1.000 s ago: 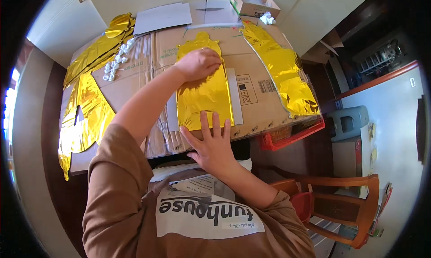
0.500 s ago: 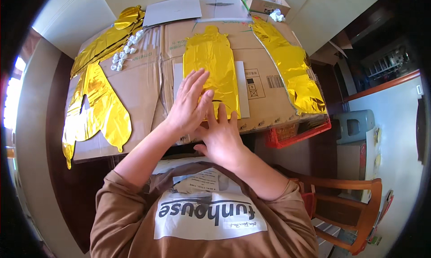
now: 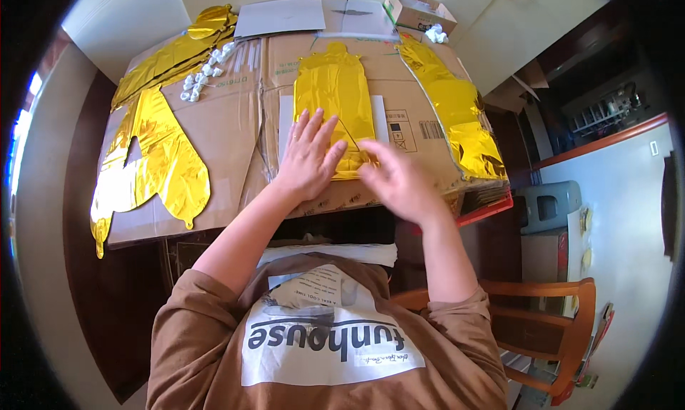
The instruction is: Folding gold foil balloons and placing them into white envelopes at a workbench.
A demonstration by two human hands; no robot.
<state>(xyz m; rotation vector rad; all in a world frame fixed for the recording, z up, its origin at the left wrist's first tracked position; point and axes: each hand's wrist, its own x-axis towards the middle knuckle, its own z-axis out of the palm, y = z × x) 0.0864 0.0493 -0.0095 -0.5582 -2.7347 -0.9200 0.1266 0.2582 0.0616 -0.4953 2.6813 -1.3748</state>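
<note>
On brown cardboard [image 3: 235,139], apparently smoothing or folding gold foil [image 3: 332,85] laid over white card [image 3: 380,118]. Resting left hand [image 3: 308,160], fingers slightly spread, on near end; right hand [image 3: 399,182] at near right corner, blurred, cannot tell if pinching. Probably calls for pinning foil, evening edge.

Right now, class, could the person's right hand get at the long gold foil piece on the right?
Probably yes: the right hand is near that gold foil piece, with only flat cardboard visible between them.
</note>
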